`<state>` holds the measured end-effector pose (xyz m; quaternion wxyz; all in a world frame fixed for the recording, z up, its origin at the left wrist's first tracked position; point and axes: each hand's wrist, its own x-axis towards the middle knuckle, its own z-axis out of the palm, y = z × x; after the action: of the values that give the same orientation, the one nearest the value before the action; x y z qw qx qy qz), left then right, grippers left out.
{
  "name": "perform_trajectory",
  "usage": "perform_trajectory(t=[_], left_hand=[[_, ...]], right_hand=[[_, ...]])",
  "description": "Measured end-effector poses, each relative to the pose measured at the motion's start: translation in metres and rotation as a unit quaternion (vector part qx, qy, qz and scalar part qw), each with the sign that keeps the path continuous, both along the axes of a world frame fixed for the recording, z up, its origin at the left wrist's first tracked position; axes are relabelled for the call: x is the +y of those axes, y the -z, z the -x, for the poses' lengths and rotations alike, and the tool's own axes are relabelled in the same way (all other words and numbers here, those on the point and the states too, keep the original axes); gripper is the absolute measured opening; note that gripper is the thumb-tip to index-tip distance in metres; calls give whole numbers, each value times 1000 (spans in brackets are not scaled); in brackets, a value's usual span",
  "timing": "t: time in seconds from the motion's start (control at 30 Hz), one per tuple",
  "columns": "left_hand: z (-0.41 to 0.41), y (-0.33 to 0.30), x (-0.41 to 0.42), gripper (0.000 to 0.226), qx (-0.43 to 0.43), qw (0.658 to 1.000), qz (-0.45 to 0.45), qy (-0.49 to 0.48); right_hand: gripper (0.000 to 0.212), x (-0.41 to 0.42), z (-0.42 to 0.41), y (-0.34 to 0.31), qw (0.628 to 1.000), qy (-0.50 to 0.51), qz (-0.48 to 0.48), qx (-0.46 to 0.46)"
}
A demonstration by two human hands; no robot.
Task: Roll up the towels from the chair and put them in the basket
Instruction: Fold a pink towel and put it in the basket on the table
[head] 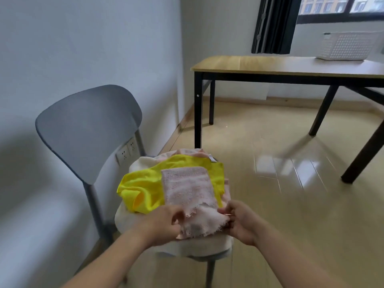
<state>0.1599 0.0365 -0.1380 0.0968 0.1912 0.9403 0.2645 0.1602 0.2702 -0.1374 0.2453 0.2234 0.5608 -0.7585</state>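
A grey chair (87, 129) stands against a pale wall at the left of the room, a double wall socket (127, 150) visible behind its back legs. Its seat is heaped with towels: a cream towel (141, 221) at the bottom, a yellow towel (145, 183) spread over it, a peach towel (191, 152) showing at the far edge, and a pale pink towel (189, 188) lying folded on top. A person bends over the pile; the left hand (166, 222) is curled round the near left edge of the pink towel, while the right hand (239, 221) pinches its frayed near right corner between thumb and fingers, the near end of the cloth bunched between the two hands. To the right, across a glossy wood-look floor (280, 183), stands a wooden-topped table (270, 63) on black legs. A white perforated basket (349, 45) sits on the table's far right end, well apart from the chair, beneath a window (340, 9) with a dark curtain (272, 26).
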Motion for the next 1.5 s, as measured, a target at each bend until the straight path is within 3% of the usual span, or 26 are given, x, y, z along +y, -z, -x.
perform_trajectory(t=[0.1,0.2,0.23,0.33,0.4,0.53,0.63,0.67,0.73,0.8,0.93,1.03,1.23,1.33,1.4,1.43,1.5], left_hand=[[14,-4,5,22,10,984,-125,-129],[34,-3,13,12,31,953,-141,-267],[43,1,14,14,13,939,-144,-313],[67,6,15,48,-92,877,-203,-426],[76,7,16,46,-83,854,-212,-468],[80,-9,27,5,29,900,-117,-418],[85,-12,31,13,5,918,-100,-384],[87,-10,32,11,-38,907,-149,-391],[95,-2,32,36,-133,847,-288,-426],[100,3,31,40,-174,798,-375,-439],[102,9,33,27,-167,735,-497,-429],[98,20,36,21,-154,705,-538,-436],[98,29,23,9,-152,730,-480,-462],[94,20,20,15,-125,763,-432,-464],[80,15,21,39,-44,843,-274,-460],[67,15,22,46,51,891,-173,-417],[33,18,28,56,235,947,-52,-215]], right_hand=[[23,0,7,5,999,-5,-33,15],[33,1,12,13,996,-11,-87,18],[33,2,14,17,995,-18,-93,20],[30,4,17,28,994,-30,-96,34],[27,4,19,34,994,-20,-102,33],[22,1,20,36,993,-19,-115,27],[22,0,21,34,991,-37,-123,32],[22,0,22,32,991,-42,-127,33],[22,0,23,32,988,-50,-140,38],[21,-1,24,33,985,-60,-158,42],[10,-3,24,35,982,-54,-173,49],[21,-4,24,40,976,-30,-203,71],[27,-5,21,40,968,-27,-227,107],[30,-5,23,39,959,-36,-259,108],[29,-4,23,39,959,-37,-261,99],[29,-5,22,39,963,-31,-252,93],[27,-4,20,37,971,-12,-220,88]])
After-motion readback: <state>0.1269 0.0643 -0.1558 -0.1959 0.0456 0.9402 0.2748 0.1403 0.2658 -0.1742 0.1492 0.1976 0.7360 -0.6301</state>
